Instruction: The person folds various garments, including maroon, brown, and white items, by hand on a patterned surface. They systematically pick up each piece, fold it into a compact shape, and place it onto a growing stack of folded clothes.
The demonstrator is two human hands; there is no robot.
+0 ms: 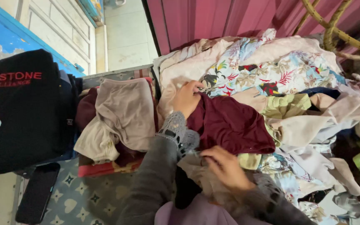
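Head view: maroon garment (pixel 230 125) lies between both hands' fingers (pixel 194 86)

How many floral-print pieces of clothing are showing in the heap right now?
2 patches show: one floral garment at the top of the heap beyond the left hand, another floral patch low, right of the right hand. Others may be buried.

Illumination is even and moderately bright, seemingly daylight from the pale tiled floor (pixel 126 37) at upper left. Shadows are soft and shallow among the heaped clothes (pixel 271 96). No glare noted. Wide-angle distortion bends the frame edges. The right hand (pixel 226 166) shows slight motion blur; the lower right corner appears dim and less sharp.
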